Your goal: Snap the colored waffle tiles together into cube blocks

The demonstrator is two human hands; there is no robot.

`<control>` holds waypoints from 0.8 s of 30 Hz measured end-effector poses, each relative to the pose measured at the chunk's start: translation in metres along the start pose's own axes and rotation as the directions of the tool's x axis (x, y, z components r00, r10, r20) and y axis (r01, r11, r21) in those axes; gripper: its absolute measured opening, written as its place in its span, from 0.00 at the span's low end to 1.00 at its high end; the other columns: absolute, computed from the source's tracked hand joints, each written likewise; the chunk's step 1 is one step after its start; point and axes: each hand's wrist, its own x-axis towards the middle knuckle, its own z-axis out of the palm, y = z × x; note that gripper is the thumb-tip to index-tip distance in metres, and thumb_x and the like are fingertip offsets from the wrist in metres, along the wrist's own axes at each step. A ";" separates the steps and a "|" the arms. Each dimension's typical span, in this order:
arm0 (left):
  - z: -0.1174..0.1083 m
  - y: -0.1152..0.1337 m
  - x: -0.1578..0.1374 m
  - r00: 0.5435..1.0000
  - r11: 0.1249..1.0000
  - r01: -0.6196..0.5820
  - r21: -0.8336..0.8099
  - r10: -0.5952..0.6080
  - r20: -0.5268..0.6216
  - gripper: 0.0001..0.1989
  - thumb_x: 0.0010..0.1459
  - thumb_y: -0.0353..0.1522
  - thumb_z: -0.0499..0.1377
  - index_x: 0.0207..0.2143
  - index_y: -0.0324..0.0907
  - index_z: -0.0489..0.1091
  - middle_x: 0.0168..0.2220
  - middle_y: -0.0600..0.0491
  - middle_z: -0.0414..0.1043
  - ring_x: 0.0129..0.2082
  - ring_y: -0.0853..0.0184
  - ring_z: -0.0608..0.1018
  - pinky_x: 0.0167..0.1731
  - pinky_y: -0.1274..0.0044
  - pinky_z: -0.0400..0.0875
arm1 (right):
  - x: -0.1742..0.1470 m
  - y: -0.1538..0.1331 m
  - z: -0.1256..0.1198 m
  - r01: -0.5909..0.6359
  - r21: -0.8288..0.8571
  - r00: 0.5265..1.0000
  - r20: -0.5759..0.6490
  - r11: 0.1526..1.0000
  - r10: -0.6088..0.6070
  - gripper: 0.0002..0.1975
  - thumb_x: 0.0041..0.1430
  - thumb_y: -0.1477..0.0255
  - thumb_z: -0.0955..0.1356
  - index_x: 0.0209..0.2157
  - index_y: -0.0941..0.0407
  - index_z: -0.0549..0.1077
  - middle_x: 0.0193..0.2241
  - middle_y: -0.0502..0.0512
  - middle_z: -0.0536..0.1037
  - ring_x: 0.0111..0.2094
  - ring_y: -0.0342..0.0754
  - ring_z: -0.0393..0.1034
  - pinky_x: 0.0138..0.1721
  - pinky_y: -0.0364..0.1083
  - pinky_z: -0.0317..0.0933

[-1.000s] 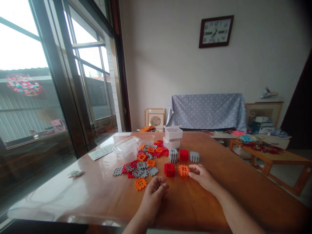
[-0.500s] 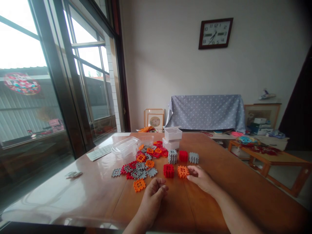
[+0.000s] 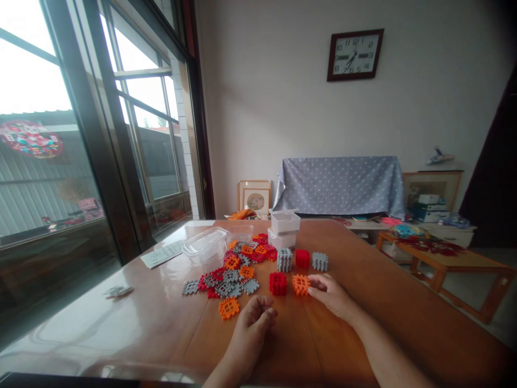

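Where the left hand [image 3: 254, 324] lies: over the tabletop [image 3: 319, 345], fingers curled in, thumb against them; whether they pinch anything, I cannot tell.
Loose tile [image 3: 229, 308]: orange, flat, just left of that hand.
Right hand [image 3: 333, 296]: fingers released, slightly parted, tips at the right side of the orange stack [image 3: 300, 285].
Orange stack: on the tabletop, beside the red stack [image 3: 278, 284], a small gap between.
Tile pile [image 3: 231, 276]: grey, red and orange pieces overlapping, left of the stacks.
Back row, left to right: tall grey stack [image 3: 285, 260], back red stack [image 3: 302, 259], low grey stack [image 3: 320, 262], narrowly apart.
Clear box [image 3: 205, 242]: left of the pile's far part.
White tubs [image 3: 285, 222]: stacked, behind the tall grey stack.
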 end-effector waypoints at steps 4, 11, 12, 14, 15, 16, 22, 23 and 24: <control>0.000 0.002 -0.001 1.000 1.000 0.005 0.011 -0.005 -0.004 0.17 0.53 0.40 0.70 0.39 0.42 0.71 0.33 0.55 0.72 0.32 0.70 0.71 0.35 0.78 0.65 | 0.000 -0.002 -0.001 0.010 -0.016 1.000 -0.007 1.000 -0.010 0.17 0.56 0.64 0.72 0.46 0.54 0.80 0.46 0.60 0.80 0.49 0.56 0.77 0.55 0.54 0.69; -0.001 -0.001 0.000 1.000 1.000 0.002 0.018 -0.002 -0.009 0.18 0.52 0.41 0.71 0.39 0.42 0.71 0.33 0.55 0.72 0.32 0.70 0.71 0.35 0.78 0.65 | -0.002 -0.003 -0.001 0.009 -0.028 0.999 -0.043 1.000 -0.010 0.18 0.56 0.64 0.71 0.47 0.54 0.79 0.45 0.60 0.81 0.47 0.56 0.78 0.53 0.54 0.70; -0.001 -0.001 0.001 1.000 1.000 0.002 0.019 -0.001 -0.009 0.18 0.52 0.41 0.71 0.39 0.42 0.71 0.33 0.55 0.72 0.32 0.69 0.71 0.35 0.78 0.65 | -0.003 -0.002 -0.001 0.007 -0.028 0.999 -0.046 1.000 -0.009 0.18 0.56 0.64 0.70 0.48 0.54 0.79 0.46 0.60 0.81 0.47 0.57 0.77 0.54 0.54 0.70; -0.001 -0.002 0.001 1.000 1.000 0.001 0.022 -0.001 -0.011 0.19 0.52 0.42 0.71 0.39 0.42 0.71 0.32 0.55 0.72 0.32 0.69 0.72 0.35 0.78 0.65 | -0.004 -0.002 0.000 0.005 -0.028 0.999 -0.048 1.000 -0.006 0.20 0.56 0.64 0.70 0.50 0.54 0.78 0.48 0.61 0.81 0.49 0.57 0.77 0.54 0.54 0.70; -0.002 -0.002 0.001 1.000 1.000 -0.001 0.024 0.001 -0.011 0.19 0.51 0.42 0.71 0.39 0.42 0.71 0.32 0.55 0.72 0.32 0.68 0.72 0.35 0.77 0.65 | -0.005 -0.001 0.000 0.003 -0.029 0.999 -0.048 1.000 -0.004 0.21 0.56 0.65 0.70 0.51 0.54 0.77 0.49 0.61 0.81 0.50 0.57 0.77 0.55 0.54 0.69; -0.002 -0.003 0.002 1.000 1.000 -0.003 0.024 0.003 -0.010 0.19 0.51 0.42 0.71 0.39 0.42 0.72 0.33 0.55 0.72 0.32 0.68 0.72 0.35 0.77 0.65 | -0.005 -0.001 0.001 0.001 -0.032 0.999 -0.048 0.999 -0.002 0.22 0.56 0.65 0.71 0.52 0.54 0.76 0.50 0.61 0.80 0.51 0.58 0.76 0.55 0.55 0.69; -0.002 -0.004 0.001 1.000 0.999 -0.022 0.032 0.022 0.000 0.18 0.53 0.42 0.71 0.39 0.42 0.72 0.32 0.55 0.71 0.32 0.69 0.71 0.35 0.77 0.65 | -0.001 0.004 0.008 -0.014 -0.079 0.999 -0.041 0.997 0.011 0.30 0.50 0.64 0.75 0.56 0.53 0.73 0.53 0.61 0.78 0.54 0.59 0.74 0.58 0.57 0.66; -0.001 -0.004 0.001 1.000 0.999 -0.024 0.032 0.024 -0.001 0.18 0.53 0.42 0.71 0.39 0.42 0.72 0.32 0.55 0.71 0.32 0.69 0.71 0.35 0.77 0.65 | 0.000 0.005 0.009 -0.020 -0.091 0.999 -0.042 0.996 0.016 0.31 0.50 0.63 0.75 0.56 0.53 0.73 0.53 0.61 0.77 0.55 0.59 0.73 0.59 0.58 0.65; -0.001 -0.004 0.001 1.000 0.999 -0.025 0.030 0.026 -0.002 0.18 0.52 0.42 0.71 0.39 0.42 0.72 0.32 0.55 0.71 0.32 0.69 0.70 0.35 0.78 0.65 | 0.000 0.005 0.009 -0.025 -0.100 0.999 -0.044 0.995 0.021 0.32 0.49 0.62 0.76 0.57 0.53 0.73 0.54 0.61 0.77 0.55 0.60 0.73 0.59 0.58 0.64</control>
